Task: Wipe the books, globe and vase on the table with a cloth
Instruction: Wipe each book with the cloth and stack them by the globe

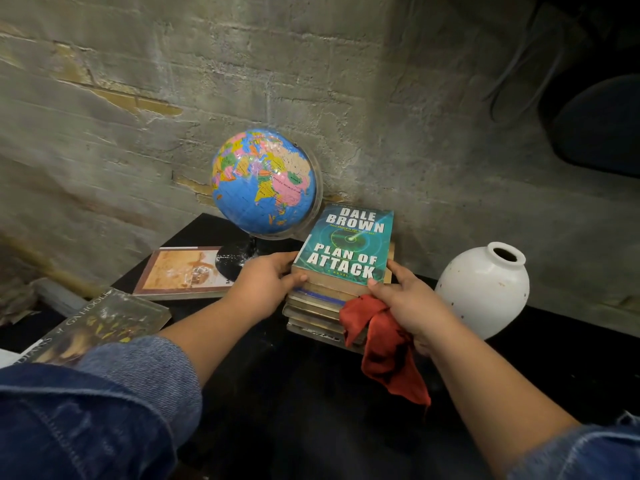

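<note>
A teal paperback (pixel 346 244) tops a stack of books (pixel 315 315) on the black table (pixel 304 393). My left hand (pixel 266 284) grips the paperback's near left corner, thumb on its edge. My right hand (pixel 412 303) holds a red cloth (pixel 384 344) bunched in its palm, with its thumb and fingers on the paperback's near right corner. The globe (pixel 265 183) stands on its stand just behind the left hand. A white vase (pixel 485 289) sits upright to the right of the stack.
A tan-covered book (pixel 183 270) lies flat left of the globe's base, and a dark book (pixel 100 323) lies at the table's left edge. A rough brick wall (pixel 138 116) runs close behind everything.
</note>
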Tool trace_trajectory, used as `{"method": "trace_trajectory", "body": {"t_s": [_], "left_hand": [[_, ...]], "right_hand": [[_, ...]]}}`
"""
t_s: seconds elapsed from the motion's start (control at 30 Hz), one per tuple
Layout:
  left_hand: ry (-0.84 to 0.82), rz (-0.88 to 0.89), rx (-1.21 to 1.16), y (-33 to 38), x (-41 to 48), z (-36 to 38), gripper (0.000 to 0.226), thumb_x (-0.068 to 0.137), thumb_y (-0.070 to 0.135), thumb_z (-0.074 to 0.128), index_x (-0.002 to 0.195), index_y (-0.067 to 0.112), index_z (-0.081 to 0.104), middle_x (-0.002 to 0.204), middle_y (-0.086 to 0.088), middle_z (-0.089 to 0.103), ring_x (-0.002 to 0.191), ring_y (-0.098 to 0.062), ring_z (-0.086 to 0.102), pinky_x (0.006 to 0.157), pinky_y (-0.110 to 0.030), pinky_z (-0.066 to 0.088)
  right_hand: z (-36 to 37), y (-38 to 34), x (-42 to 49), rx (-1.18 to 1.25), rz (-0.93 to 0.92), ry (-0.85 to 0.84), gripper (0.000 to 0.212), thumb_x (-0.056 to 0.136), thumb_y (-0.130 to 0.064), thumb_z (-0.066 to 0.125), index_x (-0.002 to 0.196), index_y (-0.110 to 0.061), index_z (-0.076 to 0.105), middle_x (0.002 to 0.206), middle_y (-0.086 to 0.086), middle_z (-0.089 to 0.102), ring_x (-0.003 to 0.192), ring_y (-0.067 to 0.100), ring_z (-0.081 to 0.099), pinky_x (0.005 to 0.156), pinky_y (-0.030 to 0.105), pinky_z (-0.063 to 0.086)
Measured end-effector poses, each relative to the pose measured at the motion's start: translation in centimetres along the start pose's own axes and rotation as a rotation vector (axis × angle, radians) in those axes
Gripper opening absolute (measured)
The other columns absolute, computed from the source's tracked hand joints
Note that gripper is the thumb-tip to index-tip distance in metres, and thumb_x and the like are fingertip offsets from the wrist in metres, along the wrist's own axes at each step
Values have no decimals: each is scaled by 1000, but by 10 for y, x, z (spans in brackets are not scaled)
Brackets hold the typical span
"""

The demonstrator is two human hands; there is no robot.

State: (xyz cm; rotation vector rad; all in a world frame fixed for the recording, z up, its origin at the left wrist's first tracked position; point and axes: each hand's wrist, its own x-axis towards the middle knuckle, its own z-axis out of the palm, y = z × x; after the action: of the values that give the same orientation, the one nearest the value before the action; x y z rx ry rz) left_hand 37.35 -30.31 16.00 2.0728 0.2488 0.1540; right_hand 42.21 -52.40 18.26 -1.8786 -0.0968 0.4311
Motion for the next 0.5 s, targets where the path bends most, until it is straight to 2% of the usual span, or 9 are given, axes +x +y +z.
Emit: {"method": "trace_trajectory", "body": {"t_s": [0.1, 0.27, 0.37, 0.5], "left_hand": [[-1, -24, -1, 3, -1, 0, 49, 88, 14, 65, 134, 23, 52, 118, 6, 66, 114, -7, 57, 106, -37, 42], [13, 7, 29, 3, -8, 2, 48, 87, 13, 65, 132, 24, 54, 113, 11, 65, 111, -5, 57, 104, -32, 44], [30, 20, 32, 3, -11, 2, 48, 86, 10, 66, 131, 23, 55, 115, 7, 66, 110, -5, 58, 103, -30, 43], [44, 55, 114, 3, -13, 3, 53, 83, 11, 69, 130, 29, 56, 111, 11, 67, 107, -7, 61, 101, -32, 46]], "right_hand": [[1, 1, -1, 30, 7, 12, 65, 90, -23, 66, 147, -27, 34, 97, -1, 75, 92, 14, 71, 95, 37, 51], [-1, -4, -10, 102, 26, -10, 61, 91, -17, 65, 145, -26, 37, 87, -3, 76, 82, 9, 72, 78, 24, 54], [-1, -4, -14, 107, 32, -15, 64, 91, -17, 64, 147, -25, 34, 86, -3, 76, 81, 9, 72, 75, 21, 54], [-2, -4, -15, 102, 33, -13, 63, 91, -17, 64, 146, -26, 35, 86, -5, 75, 78, 7, 72, 70, 19, 53]]}}
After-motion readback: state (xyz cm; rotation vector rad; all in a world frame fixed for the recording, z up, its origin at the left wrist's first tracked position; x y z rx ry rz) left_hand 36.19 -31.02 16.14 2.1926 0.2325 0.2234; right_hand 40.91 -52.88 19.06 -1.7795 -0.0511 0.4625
